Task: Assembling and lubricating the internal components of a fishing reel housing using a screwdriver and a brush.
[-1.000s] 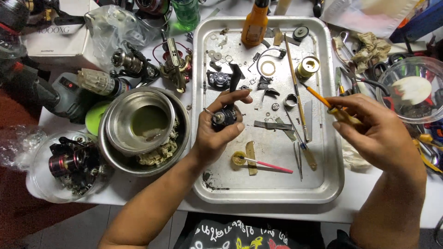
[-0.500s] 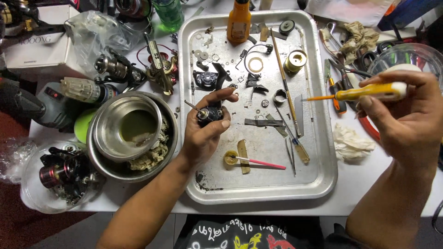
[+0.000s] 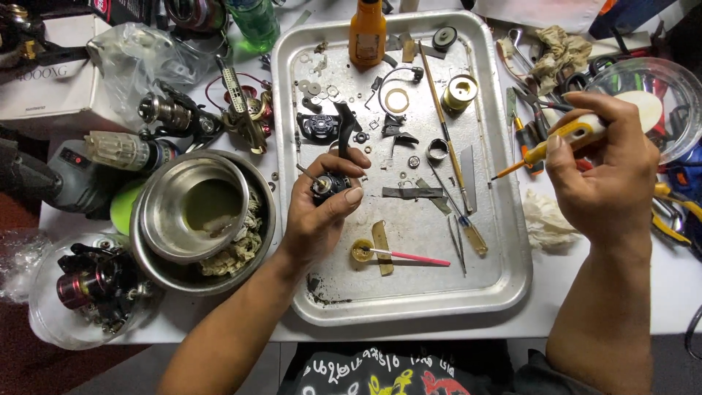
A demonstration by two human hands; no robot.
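My left hand [image 3: 320,212] grips a small black reel part [image 3: 330,184] with a thin shaft sticking out, held over the left side of a metal tray [image 3: 409,307]. My right hand [image 3: 603,172] holds a yellow-handled screwdriver [image 3: 545,148] at the tray's right rim, its tip pointing left and apart from the part. On the tray lie small washers, black reel pieces [image 3: 319,126], a brass spool [image 3: 459,91], an orange bottle [image 3: 366,31], tweezers and a pink brush [image 3: 406,256] resting in a small yellow cap.
Nested steel bowls [image 3: 197,212] with rags sit left of the tray. Fishing reels [image 3: 172,111], a white box [image 3: 51,80] and a clear lid with a reel [image 3: 88,285] crowd the left. Pliers, a rag [image 3: 556,51], a clear bowl [image 3: 647,102] and tissue [image 3: 541,219] lie at the right.
My right hand has lifted away from the tray to its right rim, carrying the screwdriver. My left hand stays in place with the black part.
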